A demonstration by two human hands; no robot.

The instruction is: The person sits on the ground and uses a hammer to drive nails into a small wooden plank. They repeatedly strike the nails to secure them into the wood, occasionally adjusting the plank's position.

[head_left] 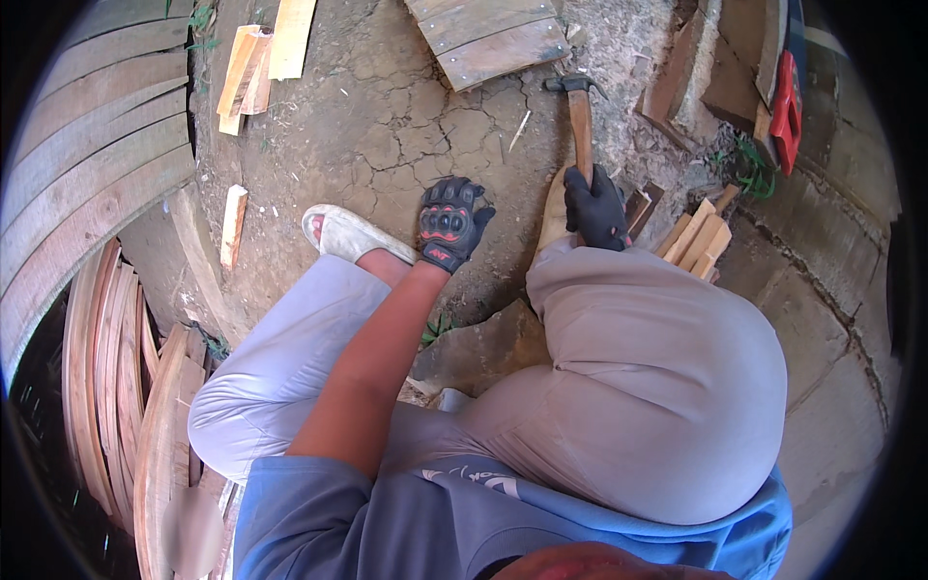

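Note:
My right hand (pixel 596 210), in a dark glove, is wrapped round the wooden handle of a claw hammer (pixel 581 126). The dark metal head points away from me, over the ground. To its left, my left hand (pixel 450 224) wears a black glove with red trim and hard knuckle guards. Its back faces up and its fingers curl down and together; whatever they may hold is hidden beneath. Below that hand is cracked bare earth (pixel 387 145), beside the light slipper (pixel 353 232) on my left foot. A nailed wooden plank panel (pixel 498 43) lies just beyond the hammer head.
Loose wood pieces (pixel 246 72) and a short offcut (pixel 233 226) lie at left. Cut sticks (pixel 698 237) are piled by my right knee. A red-handled saw (pixel 787 114) leans at far right. Curved planks (pixel 106 377) and a plank wall (pixel 106 126) line the left side.

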